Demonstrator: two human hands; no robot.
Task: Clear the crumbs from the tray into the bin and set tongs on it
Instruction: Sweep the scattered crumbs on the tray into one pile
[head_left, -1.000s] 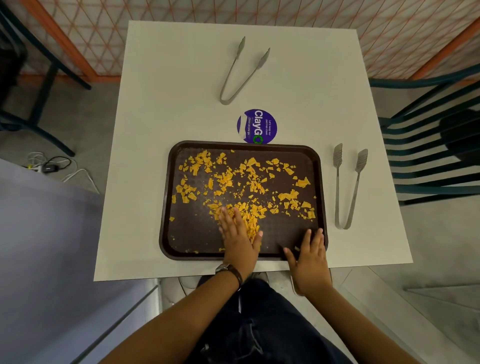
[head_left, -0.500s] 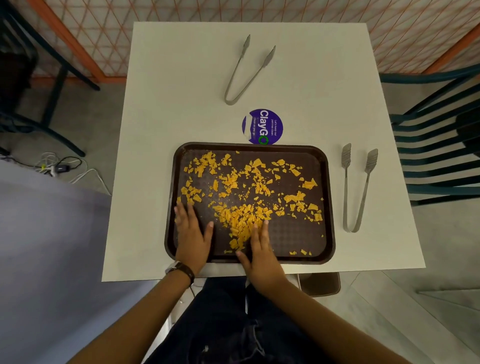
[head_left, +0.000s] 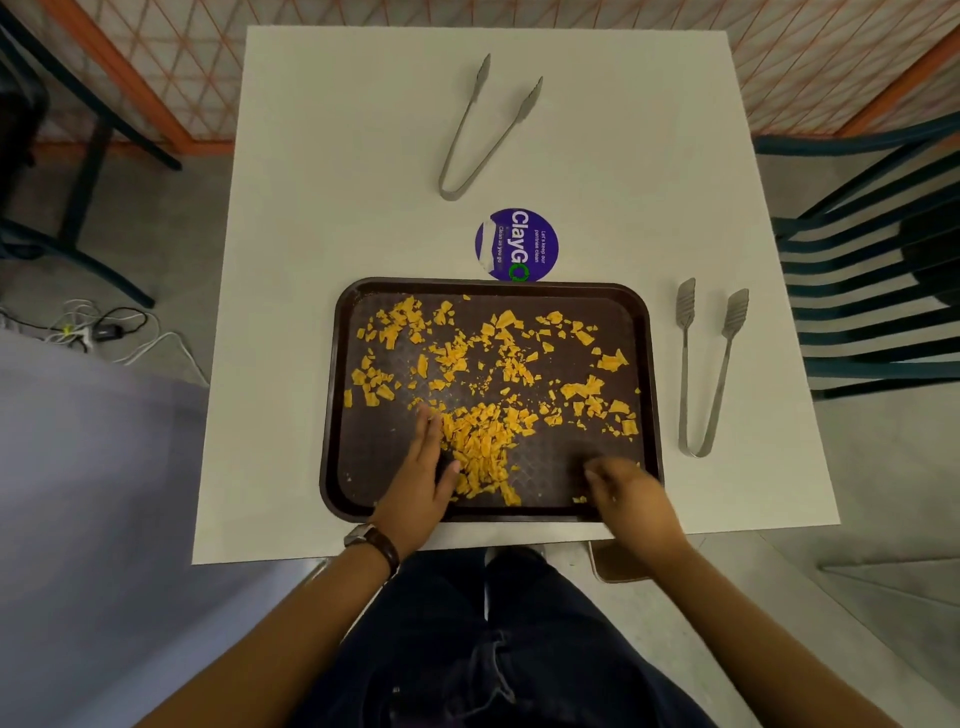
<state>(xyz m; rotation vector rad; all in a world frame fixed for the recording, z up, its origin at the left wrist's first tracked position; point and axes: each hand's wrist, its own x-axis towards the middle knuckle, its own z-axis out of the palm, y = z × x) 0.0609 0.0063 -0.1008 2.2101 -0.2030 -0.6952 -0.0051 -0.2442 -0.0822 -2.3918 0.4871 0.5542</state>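
Dark brown rectangular plastic tray (head_left: 332, 415) sat at the white surface's (head_left: 322, 208) near edge, orange crumbs (head_left: 483, 447) scattered across it, thickest near its front. Left hand (head_left: 421, 478) lay flat beside that pile, fingers (head_left: 428, 423) straight, likely raking it together. Right hand (head_left: 623, 488) at the tray's front-right was blurred; finger state unclear. Flat-tipped steel tongs (head_left: 701, 374) lay right of the tray, slim steel tongs (head_left: 478, 135) beyond it, round purple sticker (head_left: 517, 244) between.

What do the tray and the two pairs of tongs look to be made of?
The tray looks like dark brown moulded plastic: matte, with a fine textured floor and a rounded raised rim. Both tongs look like brushed metal, probably stainless steel: grey, dully shiny, thin bent strips.
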